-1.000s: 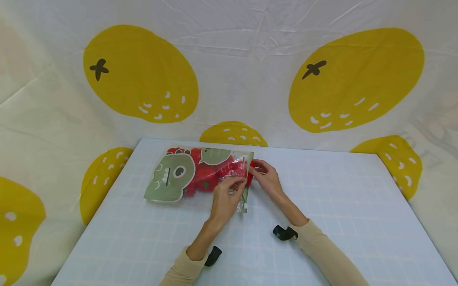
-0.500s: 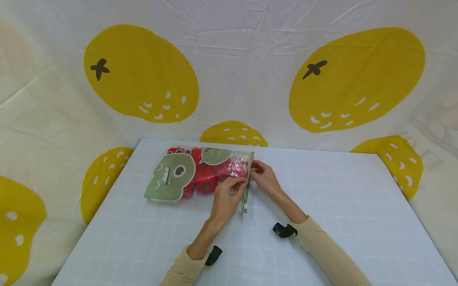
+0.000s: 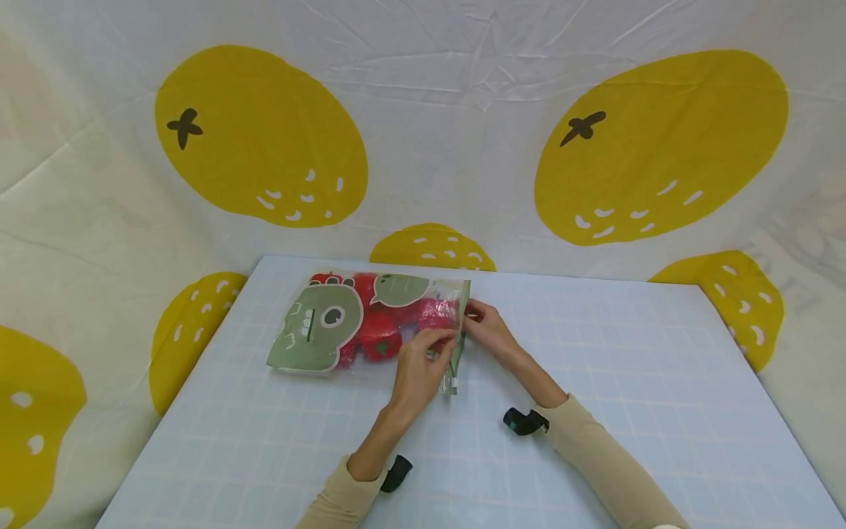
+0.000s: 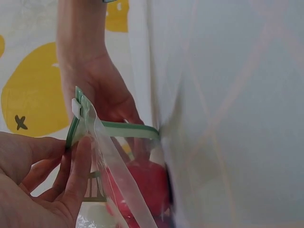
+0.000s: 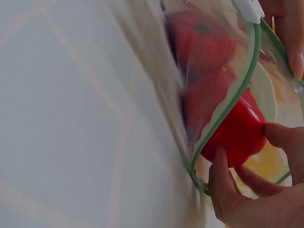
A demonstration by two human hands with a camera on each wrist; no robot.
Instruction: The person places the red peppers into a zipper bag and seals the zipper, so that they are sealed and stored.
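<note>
A zip bag (image 3: 311,342) with a green cartoon animal print lies on the table, its open end to the right. Several red toy-like vegetables show through the clear film, among them a bell pepper (image 3: 380,347). My left hand (image 3: 416,371) pinches one edge of the bag's mouth between thumb and fingers. At the opening, my right hand (image 3: 490,330) holds another red bell pepper (image 5: 240,130), thumb on one side and fingertips on the other. That pepper sits just within the green zip rim in the right wrist view. A white zip slider (image 4: 76,108) sits at one end of the rim.
The table (image 3: 628,382) has a pale blue checked cover. Behind it hangs a white cloth (image 3: 449,147) printed with large yellow fruits. Black wrist cameras (image 3: 525,422) sit at both sleeves.
My right hand has pushed the red bell pepper leftward into the bag's mouth; it stuck out at the right before. The vegetables inside shifted slightly. My left hand has stayed on the edge.
</note>
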